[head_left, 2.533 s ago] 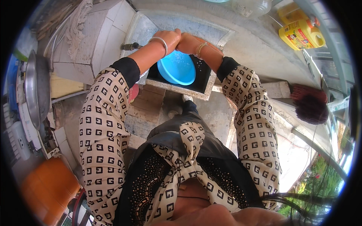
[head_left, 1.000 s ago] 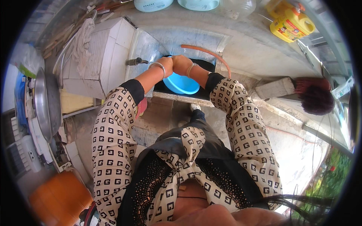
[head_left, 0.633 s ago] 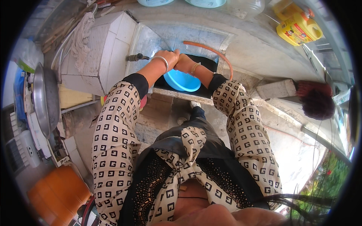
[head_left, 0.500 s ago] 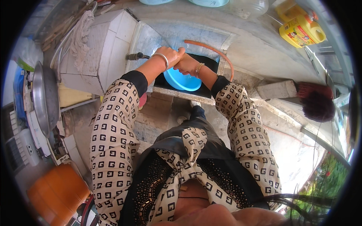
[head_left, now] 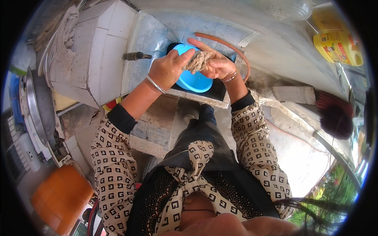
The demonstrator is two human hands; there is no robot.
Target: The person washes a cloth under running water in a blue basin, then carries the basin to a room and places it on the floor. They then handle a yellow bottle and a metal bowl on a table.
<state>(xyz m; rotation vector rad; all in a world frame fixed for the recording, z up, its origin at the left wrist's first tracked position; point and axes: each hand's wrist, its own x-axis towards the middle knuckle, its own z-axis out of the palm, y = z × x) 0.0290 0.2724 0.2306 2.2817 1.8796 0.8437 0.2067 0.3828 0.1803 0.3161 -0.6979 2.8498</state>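
Note:
A wrung, bunched-up beige rag (head_left: 198, 61) is held between my two hands above a light blue basin (head_left: 195, 82). My left hand (head_left: 168, 70) is closed on the rag's left end, thumb laid along it. Around its right end curl some fingers of my right hand (head_left: 219, 64), while one finger stretches out past the rag. Below, the basin stands in a dark-bottomed, tiled sink (head_left: 151, 29). What lies in the basin is partly hidden by my hands.
A tap (head_left: 137, 56) juts from the sink's left wall; an orange hose (head_left: 228, 47) curves along its right. Another cloth (head_left: 63, 37) drapes over the tiled ledge. A yellow jug (head_left: 338, 48) stands far right, above a dark red brush (head_left: 334, 114). A metal basin (head_left: 41, 106) leans at left.
My hands were clasped together over the basin; they have come nearer to me and moved apart, with the twisted rag now showing between them. The view has shifted slightly.

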